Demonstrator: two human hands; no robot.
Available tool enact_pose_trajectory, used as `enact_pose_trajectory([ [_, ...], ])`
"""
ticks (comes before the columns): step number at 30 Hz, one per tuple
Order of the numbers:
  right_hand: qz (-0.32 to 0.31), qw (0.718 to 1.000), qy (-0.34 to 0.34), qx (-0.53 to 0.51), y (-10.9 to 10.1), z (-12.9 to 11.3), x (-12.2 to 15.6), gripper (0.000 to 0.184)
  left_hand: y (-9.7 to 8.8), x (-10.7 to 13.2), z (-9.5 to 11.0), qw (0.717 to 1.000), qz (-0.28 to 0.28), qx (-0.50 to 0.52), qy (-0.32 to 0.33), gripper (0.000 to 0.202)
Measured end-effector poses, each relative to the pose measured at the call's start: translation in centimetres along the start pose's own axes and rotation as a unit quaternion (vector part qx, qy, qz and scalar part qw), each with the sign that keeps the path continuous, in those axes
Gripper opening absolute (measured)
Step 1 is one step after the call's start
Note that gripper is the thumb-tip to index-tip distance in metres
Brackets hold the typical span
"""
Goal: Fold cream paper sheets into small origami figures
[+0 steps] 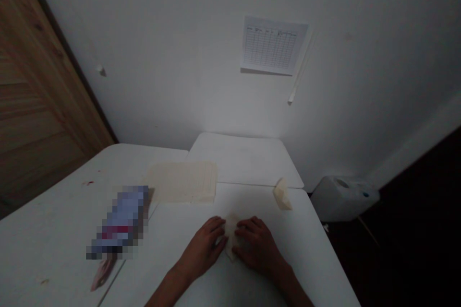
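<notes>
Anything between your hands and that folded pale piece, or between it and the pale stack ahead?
Nothing visible: the left hand and right hand touch the folded pale piece, and nothing stands between it and the pale stack.

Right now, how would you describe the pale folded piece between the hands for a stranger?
On the white table, find the left hand and right hand. The pale folded piece lies between them, unlike the similar pale wedge alone near the table's right edge.
</notes>
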State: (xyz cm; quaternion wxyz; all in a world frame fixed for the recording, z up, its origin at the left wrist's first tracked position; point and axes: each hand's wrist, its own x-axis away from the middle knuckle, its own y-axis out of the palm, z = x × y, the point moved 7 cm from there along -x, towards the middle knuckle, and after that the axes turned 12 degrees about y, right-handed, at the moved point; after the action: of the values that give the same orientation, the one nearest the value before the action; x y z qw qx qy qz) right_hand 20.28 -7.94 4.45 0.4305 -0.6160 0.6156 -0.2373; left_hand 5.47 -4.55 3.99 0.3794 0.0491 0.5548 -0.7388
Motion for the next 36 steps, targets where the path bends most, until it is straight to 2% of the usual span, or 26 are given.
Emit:
enact_pose_trajectory([
  [7,0.002,1.000,0.001,0.025,0.6,0.1,0.2,0.033,0.5,-0.7,-0.1,1.000,0.015,0.001,-0.016,0.010],
  [13,0.010,1.000,0.006,0.012,0.5,0.1,0.4,0.030,0.9,-1.4,-0.3,0.999,-0.005,-0.029,-0.021,0.023],
  [17,0.020,1.000,0.008,0.008,0.6,0.4,0.1,0.022,1.0,-1.4,-0.2,0.998,-0.022,-0.053,-0.008,0.023],
  [23,0.033,0.999,0.010,0.011,1.0,0.9,-0.2,0.023,1.9,-1.1,-0.3,0.995,-0.048,-0.074,0.035,0.023],
  [32,-0.035,0.998,0.023,0.056,0.7,0.1,-1.0,0.027,2.3,-1.8,-0.4,0.995,-0.081,-0.047,0.043,0.035],
  [36,-0.060,0.996,0.039,0.053,0.5,-0.1,-1.5,0.039,2.3,-1.8,-0.5,0.995,-0.081,-0.043,0.035,0.036],
])
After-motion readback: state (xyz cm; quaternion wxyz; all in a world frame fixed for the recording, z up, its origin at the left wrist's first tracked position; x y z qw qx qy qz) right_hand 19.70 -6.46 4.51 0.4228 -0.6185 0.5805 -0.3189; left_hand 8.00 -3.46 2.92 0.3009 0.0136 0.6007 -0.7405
